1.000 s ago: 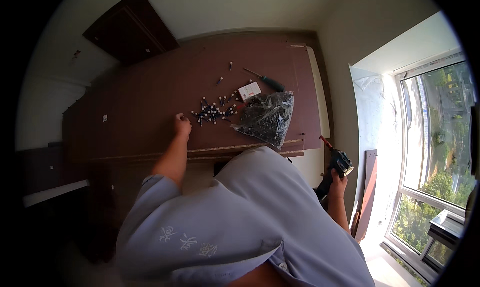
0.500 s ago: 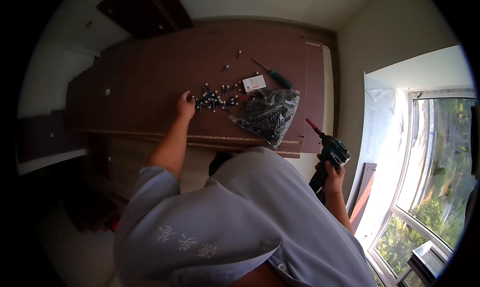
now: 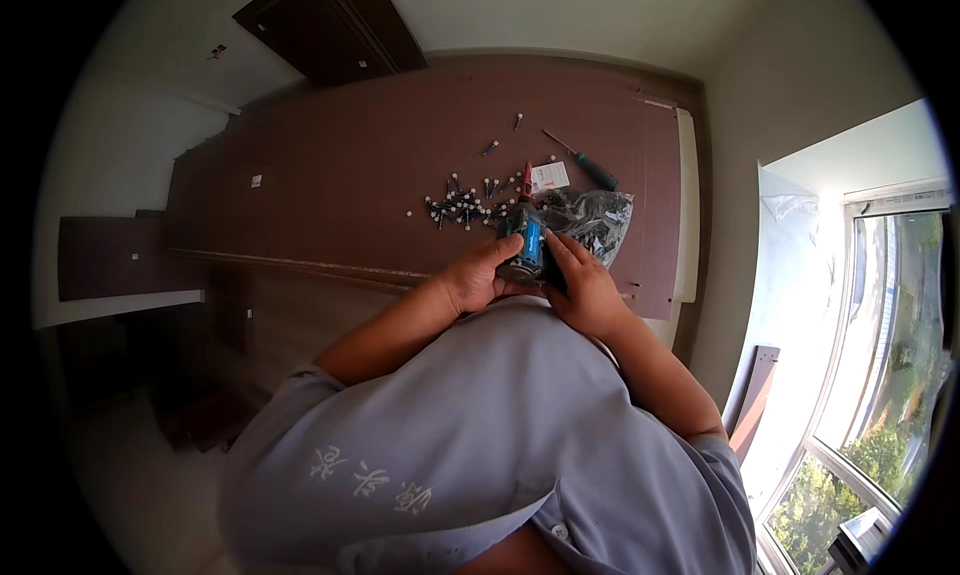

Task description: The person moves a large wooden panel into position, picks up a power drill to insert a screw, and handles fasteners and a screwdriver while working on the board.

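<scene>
Makeshift indoor workshop: pale walls (image 3: 560,20), brown panels (image 3: 330,165), power driver (image 3: 531,237), loose fasteners (image 3: 463,208).

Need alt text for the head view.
A left hand holds a red-tipped power drill, right hand against its side, at a brown board's near edge. On the board lie scattered white-headed fasteners, a white box, a screwdriver and a clear plastic bag.

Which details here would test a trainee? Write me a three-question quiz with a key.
1. True or false: the left grip and the right grip are both on the power tool.
2. The power tool's tip is: (a) yellow, (b) red, (c) green.
3. Fill in: the plastic bag lies to the person's ____ of the pile of white-headed fasteners.

Key: 1 true; 2 b; 3 right.
</scene>
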`<state>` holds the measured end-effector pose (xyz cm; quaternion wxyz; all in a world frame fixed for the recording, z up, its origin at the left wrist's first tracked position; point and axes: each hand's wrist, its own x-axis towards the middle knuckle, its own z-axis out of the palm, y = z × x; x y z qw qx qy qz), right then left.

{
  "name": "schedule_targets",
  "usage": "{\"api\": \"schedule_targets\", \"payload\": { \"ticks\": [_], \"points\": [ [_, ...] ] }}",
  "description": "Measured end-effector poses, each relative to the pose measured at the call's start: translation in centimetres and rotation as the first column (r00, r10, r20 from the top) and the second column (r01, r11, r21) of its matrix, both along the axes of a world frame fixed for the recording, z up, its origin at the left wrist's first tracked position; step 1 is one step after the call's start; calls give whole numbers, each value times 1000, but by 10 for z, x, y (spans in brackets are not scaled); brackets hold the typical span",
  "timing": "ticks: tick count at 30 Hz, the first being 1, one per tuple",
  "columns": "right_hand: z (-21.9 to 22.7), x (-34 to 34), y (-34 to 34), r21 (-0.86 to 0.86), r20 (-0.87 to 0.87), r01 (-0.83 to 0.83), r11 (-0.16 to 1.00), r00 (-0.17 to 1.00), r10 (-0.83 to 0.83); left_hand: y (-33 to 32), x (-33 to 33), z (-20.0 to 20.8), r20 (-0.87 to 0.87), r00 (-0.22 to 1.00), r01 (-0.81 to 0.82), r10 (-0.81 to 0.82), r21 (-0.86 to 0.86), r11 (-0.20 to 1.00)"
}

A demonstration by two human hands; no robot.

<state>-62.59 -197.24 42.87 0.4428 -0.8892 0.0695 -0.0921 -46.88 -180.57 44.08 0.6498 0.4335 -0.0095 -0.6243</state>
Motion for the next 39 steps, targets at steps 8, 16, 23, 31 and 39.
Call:
{"api": "schedule_targets", "payload": {
  "ticks": [8,16,23,31,39],
  "points": [
    [-36,78,0,-344,-129,-9,939,991,-38,166,90,-42,-39,878,-479,478,-17,878],
    [-68,122,11,-365,-813,-169,916,537,-225,299,213,-98,-91,698,-708,710,56,704],
    [-18,46,-16,-424,-483,434,795,634,-604,320,280,-155,-151,668,-720,729,115,684],
    [75,-82,54,-144,-356,906,399,329,-875,334,313,-206,-130,695,-671,707,234,703],
    [17,-227,56,-292,-606,817,497,244,-757,308,331,-204,540,806,-591,244,700,402]
  ]
}}
